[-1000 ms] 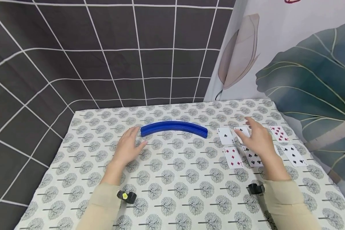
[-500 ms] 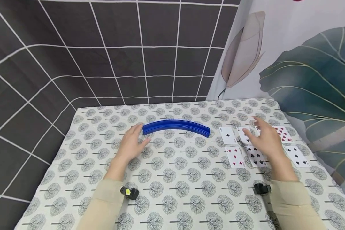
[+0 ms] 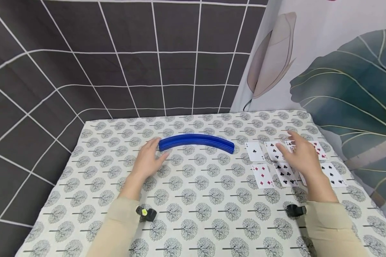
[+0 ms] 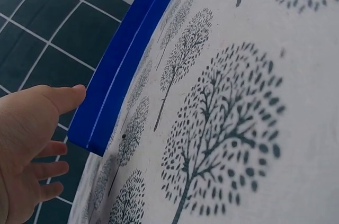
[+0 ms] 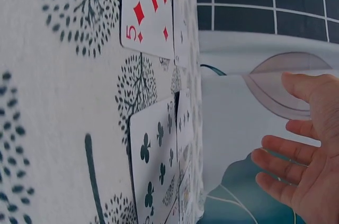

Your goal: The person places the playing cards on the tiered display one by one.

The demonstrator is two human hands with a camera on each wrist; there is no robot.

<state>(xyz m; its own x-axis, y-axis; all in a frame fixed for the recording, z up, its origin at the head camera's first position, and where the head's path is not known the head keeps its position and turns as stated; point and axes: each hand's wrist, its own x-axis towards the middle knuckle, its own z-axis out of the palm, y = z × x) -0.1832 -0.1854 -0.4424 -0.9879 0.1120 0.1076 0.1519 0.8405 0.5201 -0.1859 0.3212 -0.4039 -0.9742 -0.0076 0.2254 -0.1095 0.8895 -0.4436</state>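
Note:
A curved blue card holder (image 3: 196,140) lies on the cloth. My left hand (image 3: 144,161), fingers spread and relaxed, is by its left end; in the left wrist view the thumb lies close to the holder (image 4: 119,70), contact unclear. My right hand (image 3: 303,159) hovers over two rows of face-up playing cards, holding nothing. Left of it lie a club card (image 3: 253,151), the five of diamonds (image 3: 262,176) and a higher club card (image 3: 285,174). A spade card (image 3: 333,175) lies to the right. The hand partly hides a heart card (image 3: 320,150) and others.
A tree-print cloth (image 3: 206,214) covers the table. Behind and left hangs a dark curtain with a white grid (image 3: 128,71). A leaf-patterned curtain (image 3: 347,82) hangs at the right. Each wrist wears a black camera mount.
My right hand has drifted slightly right above the cards, uncovering more of the upper second card. The left hand stays beside the card holder's end. The head view has shifted a little.

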